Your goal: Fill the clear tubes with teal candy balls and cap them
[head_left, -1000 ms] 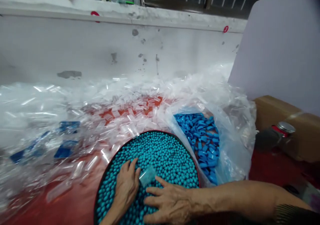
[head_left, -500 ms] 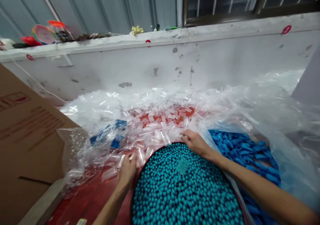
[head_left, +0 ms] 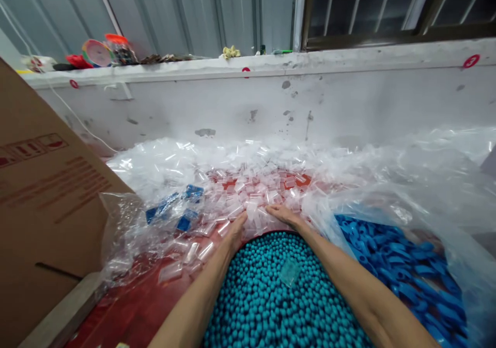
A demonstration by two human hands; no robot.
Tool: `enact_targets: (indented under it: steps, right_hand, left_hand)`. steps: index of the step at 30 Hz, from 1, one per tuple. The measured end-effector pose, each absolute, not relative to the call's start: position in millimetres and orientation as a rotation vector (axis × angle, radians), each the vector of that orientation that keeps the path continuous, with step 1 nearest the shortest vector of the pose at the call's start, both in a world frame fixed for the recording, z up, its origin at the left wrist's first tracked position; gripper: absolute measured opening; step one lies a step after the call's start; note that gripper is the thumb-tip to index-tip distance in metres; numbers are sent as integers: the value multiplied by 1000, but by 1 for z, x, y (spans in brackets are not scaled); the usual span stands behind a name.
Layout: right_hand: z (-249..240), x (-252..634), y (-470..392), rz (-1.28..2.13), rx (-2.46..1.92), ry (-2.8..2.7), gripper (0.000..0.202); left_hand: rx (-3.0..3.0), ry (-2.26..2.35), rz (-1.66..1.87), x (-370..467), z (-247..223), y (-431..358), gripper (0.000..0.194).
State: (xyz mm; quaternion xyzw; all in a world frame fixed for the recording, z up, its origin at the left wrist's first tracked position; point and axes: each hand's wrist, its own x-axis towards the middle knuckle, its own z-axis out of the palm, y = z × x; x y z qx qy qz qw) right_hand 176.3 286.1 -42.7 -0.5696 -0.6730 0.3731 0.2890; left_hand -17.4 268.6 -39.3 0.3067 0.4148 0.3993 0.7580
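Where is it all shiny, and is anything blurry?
In the head view, white glints sparkle on the clear plastic pieces; in the head view, a pale streak, perhaps a reflected lamp, shows in the dark window; also in the head view, the blue parts look a bit soft, while the teal beads show as separate balls.

The small clear plastic pieces (head_left: 253,203), glossy, colourless and roughly rectangular, lie in a loose, jumbled heap on the red tabletop (head_left: 132,306), turned every which way and overlapping in the middle, with several more thinly scattered toward the near left.
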Motion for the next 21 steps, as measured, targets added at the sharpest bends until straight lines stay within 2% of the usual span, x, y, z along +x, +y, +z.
enact_targets:
  steps: [7, 12, 21]
  right_hand:
    - [-24, 167, 276, 1024, -1345, -1746, 40]
    - [-20, 163, 241, 1031, -1287, -1748, 38]
    - [-25, 175, 187, 630, -1227, -2149, 25]
  left_hand:
    - [834, 883, 969, -11, -17, 267, 50]
    - [994, 924, 995, -9, -12, 228, 50]
    - [1264, 1145, 865, -16, -33, 154, 47]
